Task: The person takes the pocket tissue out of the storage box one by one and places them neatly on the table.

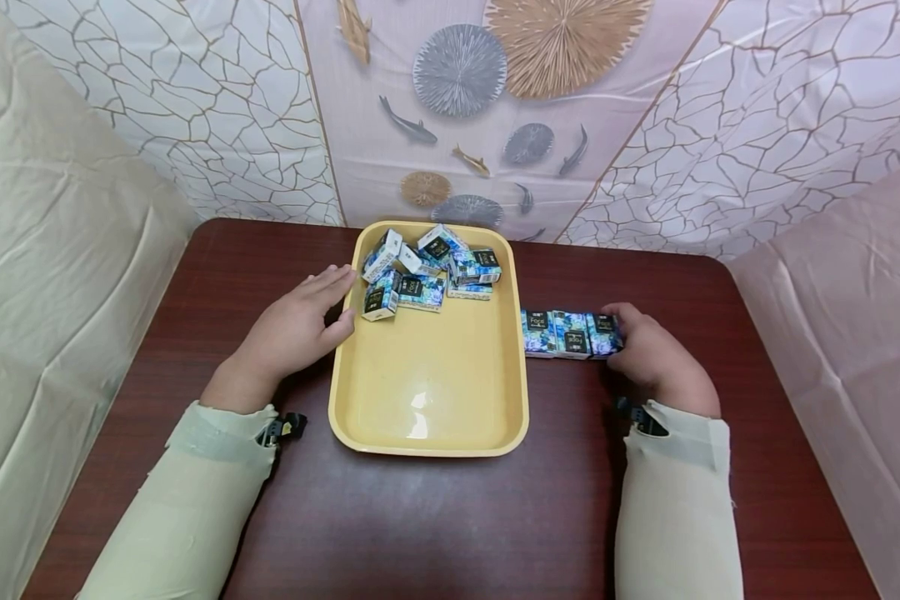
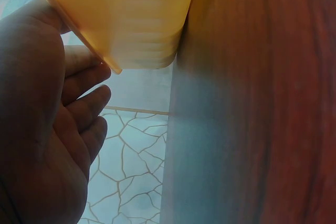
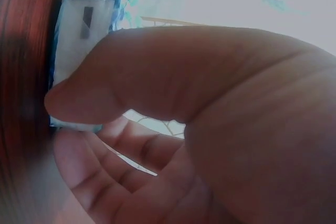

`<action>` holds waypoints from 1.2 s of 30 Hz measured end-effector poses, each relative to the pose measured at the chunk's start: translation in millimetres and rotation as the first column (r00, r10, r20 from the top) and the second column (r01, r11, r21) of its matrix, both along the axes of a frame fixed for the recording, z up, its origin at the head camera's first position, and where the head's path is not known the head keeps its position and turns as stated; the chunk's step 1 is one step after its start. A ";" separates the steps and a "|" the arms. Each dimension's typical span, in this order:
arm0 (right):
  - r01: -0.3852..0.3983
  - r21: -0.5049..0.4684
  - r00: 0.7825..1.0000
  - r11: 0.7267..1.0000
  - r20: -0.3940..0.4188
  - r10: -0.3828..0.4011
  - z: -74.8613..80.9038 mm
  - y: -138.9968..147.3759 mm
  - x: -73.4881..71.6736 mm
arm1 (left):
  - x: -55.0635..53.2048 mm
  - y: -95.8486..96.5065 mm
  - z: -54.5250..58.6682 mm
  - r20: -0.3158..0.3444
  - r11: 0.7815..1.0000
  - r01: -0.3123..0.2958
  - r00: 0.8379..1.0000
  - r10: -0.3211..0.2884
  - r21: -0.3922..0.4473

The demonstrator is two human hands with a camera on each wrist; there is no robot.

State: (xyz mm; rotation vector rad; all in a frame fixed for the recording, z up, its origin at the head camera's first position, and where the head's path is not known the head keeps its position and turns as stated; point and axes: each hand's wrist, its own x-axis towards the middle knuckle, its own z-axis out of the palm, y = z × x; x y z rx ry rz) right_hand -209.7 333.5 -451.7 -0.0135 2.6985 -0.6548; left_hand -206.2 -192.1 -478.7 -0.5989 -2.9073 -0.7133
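Observation:
A yellow tray [image 1: 427, 375] lies on the table, with several blue-patterned tissue packs [image 1: 420, 290] heaped at its far end. My left hand [image 1: 285, 333] is at the tray's left rim, fingers fairly straight; in the left wrist view the fingertips meet the rim [image 2: 79, 35]. To the right of the tray, three similar packs [image 1: 572, 335] form a row against its side. At the row's right end, my right hand [image 1: 656, 354] pinches the last pack [image 1: 603, 333] between thumb and fingers. From the right wrist, that pack's white side [image 3: 84, 40] shows above the thumb.
The dark red-brown table [image 1: 450, 533] extends around the tray. Behind it hangs a patterned cloth [image 1: 450, 158], and pale cloth walls stand at the left [image 1: 52, 275] and right [image 1: 847, 317]. Dark straps sit at both sleeve cuffs.

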 end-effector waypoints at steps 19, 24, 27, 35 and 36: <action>0.040 0.022 0.999 0.999 -0.002 -0.040 11.3 -8.0 9.7 | 1.5 1.1 0.4 0.003 1.000 -0.004 1.000 0.004 -0.012; 0.048 0.032 0.998 0.998 -0.039 -0.047 18.6 -14.3 12.6 | 1.1 1.6 0.5 0.013 1.000 -0.010 1.000 0.011 -0.014; 0.053 0.039 0.997 0.998 -0.055 -0.051 22.6 -18.5 14.0 | 0.8 1.4 0.5 0.017 1.000 -0.013 1.000 0.013 -0.014; 0.006 0.068 0.993 0.998 -0.116 0.002 43.5 -37.5 22.1 | 1.0 1.0 2.2 0.021 1.000 -0.014 1.000 0.015 -0.013; -0.007 0.067 0.992 0.998 -0.127 0.016 47.0 -40.7 23.8 | 1.1 0.9 2.3 0.023 1.000 -0.015 1.000 0.015 -0.013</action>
